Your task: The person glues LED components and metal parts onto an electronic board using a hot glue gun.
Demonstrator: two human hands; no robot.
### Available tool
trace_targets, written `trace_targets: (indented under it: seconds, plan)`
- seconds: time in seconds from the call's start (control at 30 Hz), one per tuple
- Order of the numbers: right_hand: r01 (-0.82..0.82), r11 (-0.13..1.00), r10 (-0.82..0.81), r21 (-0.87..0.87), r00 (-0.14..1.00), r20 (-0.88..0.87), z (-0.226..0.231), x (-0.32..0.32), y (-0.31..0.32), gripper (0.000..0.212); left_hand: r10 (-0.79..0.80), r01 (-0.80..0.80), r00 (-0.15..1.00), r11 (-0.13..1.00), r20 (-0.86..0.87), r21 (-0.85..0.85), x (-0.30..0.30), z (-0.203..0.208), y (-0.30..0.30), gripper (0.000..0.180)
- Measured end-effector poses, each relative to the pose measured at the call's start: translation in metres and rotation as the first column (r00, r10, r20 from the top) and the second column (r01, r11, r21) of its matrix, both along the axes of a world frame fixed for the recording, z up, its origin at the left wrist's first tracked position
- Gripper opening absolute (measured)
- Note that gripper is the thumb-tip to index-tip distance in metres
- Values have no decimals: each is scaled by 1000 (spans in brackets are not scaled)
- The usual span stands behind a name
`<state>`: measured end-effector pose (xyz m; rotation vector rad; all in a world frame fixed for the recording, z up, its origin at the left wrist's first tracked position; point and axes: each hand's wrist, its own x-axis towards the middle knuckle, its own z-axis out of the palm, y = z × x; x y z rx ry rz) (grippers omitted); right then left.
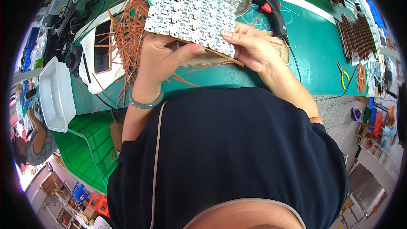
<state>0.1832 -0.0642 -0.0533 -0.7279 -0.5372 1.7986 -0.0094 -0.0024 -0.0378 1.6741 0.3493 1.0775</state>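
Note:
In both hands I hold a white printed circuit board panel (190, 10), tilted above the green table. It carries a repeating pattern of small dark and silver parts, and a brown strip (224, 57) runs along its near edge. My left hand (159, 57) is closed on the near left part, fingers behind the panel and thumb by the near edge. My right hand (252, 44) pinches the right corner, its thumb on the top face and its other fingers partly hidden below. Just beyond my right hand lies a black electric soldering gun (271, 15) with a red trigger.
Left of the panel, many thin brown strips (129, 34) lie heaped beside a phone (101, 48). A round metal dish (243, 6) holds silvery scraps. Stacked panels (358, 38) and yellow-handled pliers (342, 76) are rightward. A white tub (55, 95), green crate (87, 148) and another person (40, 142) are left.

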Motion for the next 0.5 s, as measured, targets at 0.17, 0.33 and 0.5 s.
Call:
trace_targets:
  seconds: [0.17, 0.33, 0.5]
  plan:
    - [216, 890, -405, 400, 779, 479, 18, 31, -1, 30, 28, -151, 947, 918, -320, -368, -45, 5, 26, 17]
    - [-368, 728, -611, 579, 35, 791, 101, 39, -4, 21, 814, -490, 529, 525, -242, 696, -53, 39, 21, 53]
    - [-741, 541, -625, 398, -38, 780, 131, 4, 8, 35, 475, 3, 737, 708, -480, 706, 2, 67, -10, 38]
